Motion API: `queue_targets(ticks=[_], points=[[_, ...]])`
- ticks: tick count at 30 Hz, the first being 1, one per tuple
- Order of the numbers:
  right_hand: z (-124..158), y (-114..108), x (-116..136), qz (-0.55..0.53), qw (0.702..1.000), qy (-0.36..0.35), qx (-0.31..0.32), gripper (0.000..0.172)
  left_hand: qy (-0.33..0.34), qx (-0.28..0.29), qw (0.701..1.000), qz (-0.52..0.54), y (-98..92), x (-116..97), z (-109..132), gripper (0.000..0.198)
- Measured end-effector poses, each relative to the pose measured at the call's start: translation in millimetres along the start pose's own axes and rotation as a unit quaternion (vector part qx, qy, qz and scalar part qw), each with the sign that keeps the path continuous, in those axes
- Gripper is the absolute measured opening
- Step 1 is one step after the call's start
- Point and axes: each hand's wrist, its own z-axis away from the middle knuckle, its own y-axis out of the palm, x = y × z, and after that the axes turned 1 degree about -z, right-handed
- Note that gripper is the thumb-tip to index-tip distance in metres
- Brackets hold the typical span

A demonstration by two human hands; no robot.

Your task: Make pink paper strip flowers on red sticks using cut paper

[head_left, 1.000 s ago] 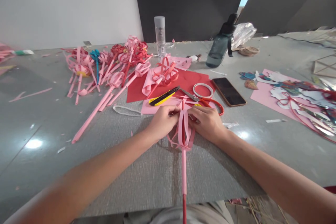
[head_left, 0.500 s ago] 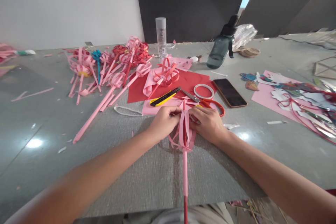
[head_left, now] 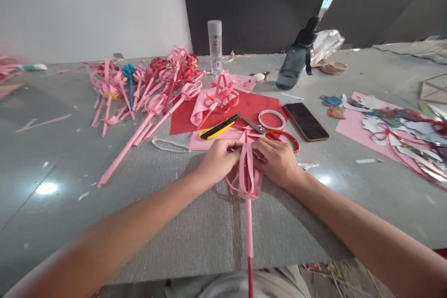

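A pink paper-strip flower [head_left: 247, 163] lies before me, its strips looped into a cage round a red core. Its pink rolled-paper stem [head_left: 249, 228] points towards me, with a red stick [head_left: 250, 277] coming out of the lower end. My left hand [head_left: 221, 159] pinches the strips on the left near the top of the loops. From the right, my right hand [head_left: 279, 162] closes on the same strips, its fingertips partly hidden. Just beyond them lie orange-handled scissors [head_left: 289, 140], a yellow-and-black utility knife [head_left: 220, 127] and a roll of white tape [head_left: 272, 120].
Finished-looking paper flowers [head_left: 164, 74] pile up at the left back. Red paper [head_left: 258, 104] lies ahead, a phone [head_left: 306, 121] to its right. Further back stand a clear bottle [head_left: 215, 46] and a tilted dark water bottle [head_left: 291, 67]. Pink paper with cut-outs [head_left: 359, 128] is at right.
The stem's near end has swung slightly to the right. Both hands keep their pinch at the top of the strips, and the whole view has shifted a little.
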Motion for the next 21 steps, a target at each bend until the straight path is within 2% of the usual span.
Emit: queue_targets(ticks=[6,12,21], points=[[-0.7,-1.8,-0.7,-0.013,1.0,0.002,-0.012,0.015,-0.004,0.007,1.0,0.01,0.5,-3.0,0.7,0.02],[-0.6,-2.1,-2.4,-0.021,0.999,0.001,-0.028,0.009,-0.034,0.008,0.997,0.064,1.9,-8.0,0.5,0.018],[-1.2,-5.1,-3.6,-0.077,0.996,0.026,-0.028,0.009,-0.027,0.005,0.996,0.08,0.8,-10.3,0.0,0.018]])
